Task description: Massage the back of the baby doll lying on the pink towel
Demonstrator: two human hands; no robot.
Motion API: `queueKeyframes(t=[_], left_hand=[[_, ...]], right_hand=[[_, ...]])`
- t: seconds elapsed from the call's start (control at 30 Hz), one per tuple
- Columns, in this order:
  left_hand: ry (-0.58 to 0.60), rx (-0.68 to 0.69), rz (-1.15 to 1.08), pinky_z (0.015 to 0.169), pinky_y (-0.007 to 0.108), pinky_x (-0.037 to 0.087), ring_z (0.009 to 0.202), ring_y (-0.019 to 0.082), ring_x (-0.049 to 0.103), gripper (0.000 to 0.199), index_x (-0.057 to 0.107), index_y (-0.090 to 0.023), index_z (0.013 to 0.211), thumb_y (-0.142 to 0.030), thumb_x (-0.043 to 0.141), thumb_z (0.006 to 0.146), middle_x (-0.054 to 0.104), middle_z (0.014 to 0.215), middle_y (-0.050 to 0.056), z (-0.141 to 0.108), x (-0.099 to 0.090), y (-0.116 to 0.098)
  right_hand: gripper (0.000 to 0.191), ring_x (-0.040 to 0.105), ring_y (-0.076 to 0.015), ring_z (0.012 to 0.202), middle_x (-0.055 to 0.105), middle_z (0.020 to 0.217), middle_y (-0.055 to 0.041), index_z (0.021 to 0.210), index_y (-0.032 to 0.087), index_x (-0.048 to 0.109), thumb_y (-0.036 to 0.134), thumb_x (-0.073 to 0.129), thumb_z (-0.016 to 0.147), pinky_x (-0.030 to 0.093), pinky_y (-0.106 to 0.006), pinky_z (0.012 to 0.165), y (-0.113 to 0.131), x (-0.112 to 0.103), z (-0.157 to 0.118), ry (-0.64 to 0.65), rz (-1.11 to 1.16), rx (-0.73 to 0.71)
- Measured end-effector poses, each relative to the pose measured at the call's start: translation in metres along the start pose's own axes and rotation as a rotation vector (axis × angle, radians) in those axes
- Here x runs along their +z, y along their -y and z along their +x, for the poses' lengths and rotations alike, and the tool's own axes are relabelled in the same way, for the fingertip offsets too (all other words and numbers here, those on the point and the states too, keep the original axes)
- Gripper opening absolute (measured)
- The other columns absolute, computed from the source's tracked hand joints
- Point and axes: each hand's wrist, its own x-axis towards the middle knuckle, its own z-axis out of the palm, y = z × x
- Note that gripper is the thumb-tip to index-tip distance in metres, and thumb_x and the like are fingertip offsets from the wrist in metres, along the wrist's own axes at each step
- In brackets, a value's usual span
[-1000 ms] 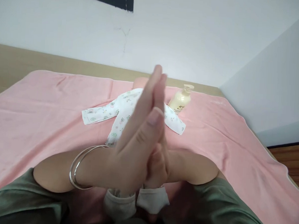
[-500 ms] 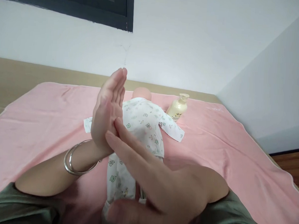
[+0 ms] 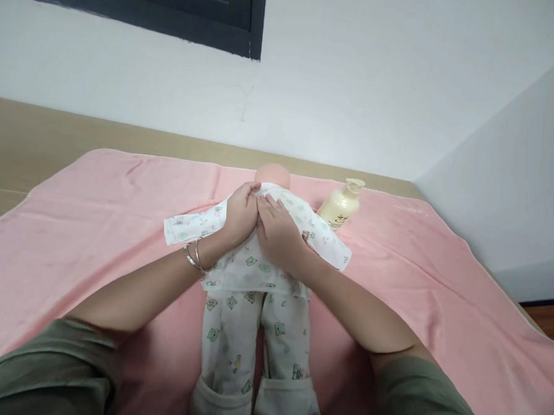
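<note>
A baby doll (image 3: 243, 264) lies stretched out with its smooth, rounded head (image 3: 273, 175) away from me. It wears a white top and white trousers (image 3: 233, 329) printed with small green animals. My left hand (image 3: 242, 215), with silver bangles at its wrist, rests on the upper part of the top, to the left of its middle. Against it, my right hand (image 3: 278, 229) lies flat on the cloth, fingers stretched toward the doll's head. Both hands are open and touch each other at the inner edges. The cloth beneath the palms is hidden.
A cream pump bottle (image 3: 342, 203) stands on the pink blanket (image 3: 393, 288), right of the doll's shoulder. The blanket covers a wooden surface (image 3: 39, 133) that meets a white wall (image 3: 333, 99) at the back. A dark window frame (image 3: 212, 31) is at the upper left.
My hands were raised above the doll, palms facing, the right fingertips at the left palm. Both have moved down and away from me onto the doll's upper body.
</note>
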Motion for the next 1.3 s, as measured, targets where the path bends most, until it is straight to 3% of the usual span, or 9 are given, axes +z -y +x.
queueKeyframes(t=[0.27, 0.4, 0.57, 0.67, 0.8, 0.9, 1.07, 1.2, 1.3], left_hand=[[0.027, 0.151, 0.149, 0.114, 0.046, 0.047, 0.120, 0.025, 0.064, 0.041, 0.068, -0.016, 0.114, -0.017, 0.042, 0.083, 0.073, 0.122, 0.010, -0.009, -0.001, 0.014], [-0.004, 0.133, 0.150, 0.114, 0.047, 0.047, 0.121, 0.026, 0.063, 0.040, 0.068, -0.017, 0.116, -0.021, 0.044, 0.083, 0.072, 0.123, 0.010, -0.013, -0.002, 0.019], [0.020, 0.101, 0.147, 0.113, 0.045, 0.047, 0.120, 0.025, 0.063, 0.039, 0.069, -0.019, 0.113, -0.020, 0.043, 0.084, 0.073, 0.121, 0.009, -0.011, -0.002, 0.020], [0.022, 0.099, 0.152, 0.114, 0.044, 0.047, 0.120, 0.025, 0.063, 0.040, 0.068, -0.017, 0.114, -0.019, 0.041, 0.085, 0.072, 0.122, 0.010, -0.010, -0.003, 0.020], [0.027, 0.131, 0.178, 0.116, 0.043, 0.045, 0.122, 0.025, 0.062, 0.041, 0.068, -0.017, 0.115, -0.018, 0.041, 0.084, 0.072, 0.124, 0.009, -0.009, -0.003, 0.020], [0.021, 0.128, 0.178, 0.115, 0.042, 0.046, 0.121, 0.025, 0.063, 0.041, 0.069, -0.016, 0.113, -0.018, 0.042, 0.082, 0.072, 0.122, 0.010, -0.009, -0.002, 0.021], [0.005, 0.115, 0.143, 0.111, 0.042, 0.049, 0.117, 0.024, 0.064, 0.039, 0.070, -0.017, 0.110, -0.020, 0.042, 0.083, 0.074, 0.119, 0.009, -0.010, -0.003, 0.022], [0.016, 0.123, 0.169, 0.112, 0.043, 0.048, 0.118, 0.024, 0.064, 0.042, 0.068, -0.018, 0.112, -0.016, 0.041, 0.080, 0.073, 0.120, 0.009, -0.010, -0.002, 0.019], [0.017, 0.138, 0.174, 0.113, 0.043, 0.047, 0.119, 0.025, 0.063, 0.042, 0.067, -0.019, 0.113, -0.016, 0.042, 0.079, 0.072, 0.121, 0.008, -0.009, -0.002, 0.019]], right_hand=[[0.062, 0.024, -0.0313, 0.157, 0.031, 0.165, -0.0137, 0.157, 0.011, 0.037, 0.040, 0.037, 0.102, 0.021, -0.058, 0.129, -0.050, -0.014, 0.010, 0.146, 0.060, 0.126], [0.064, 0.033, -0.0364, 0.152, 0.038, 0.159, -0.0257, 0.153, -0.003, 0.038, 0.036, 0.035, 0.103, 0.027, -0.058, 0.126, -0.025, -0.014, -0.004, 0.059, -0.093, 0.231], [0.055, 0.030, -0.0300, 0.155, 0.040, 0.160, -0.0204, 0.150, 0.002, 0.045, 0.024, 0.031, 0.101, 0.025, -0.052, 0.130, 0.008, -0.006, -0.021, 0.047, -0.110, -0.003], [0.057, 0.027, -0.0275, 0.156, 0.039, 0.161, -0.0159, 0.150, 0.006, 0.046, 0.026, 0.033, 0.099, 0.021, -0.054, 0.131, -0.014, -0.007, -0.007, 0.119, -0.019, -0.010], [0.064, 0.023, -0.0338, 0.157, 0.031, 0.164, -0.0191, 0.155, 0.003, 0.036, 0.036, 0.035, 0.100, 0.022, -0.060, 0.128, -0.045, -0.011, 0.014, 0.135, 0.012, 0.211], [0.062, 0.027, -0.0370, 0.155, 0.036, 0.161, -0.0249, 0.152, -0.003, 0.037, 0.032, 0.032, 0.101, 0.024, -0.059, 0.127, -0.026, -0.009, 0.005, 0.084, -0.080, 0.262], [0.060, 0.024, -0.0315, 0.157, 0.036, 0.162, -0.0212, 0.151, -0.002, 0.041, 0.024, 0.036, 0.097, 0.018, -0.052, 0.131, 0.013, -0.004, -0.015, 0.089, -0.113, -0.010], [0.060, 0.023, -0.0309, 0.157, 0.035, 0.164, -0.0156, 0.154, 0.005, 0.040, 0.025, 0.034, 0.097, 0.019, -0.056, 0.129, -0.017, -0.010, 0.006, 0.181, -0.022, 0.080], [0.064, 0.025, -0.0332, 0.156, 0.029, 0.165, -0.0194, 0.155, 0.002, 0.035, 0.033, 0.037, 0.099, 0.022, -0.056, 0.128, -0.039, -0.015, 0.020, 0.175, -0.013, 0.216]])
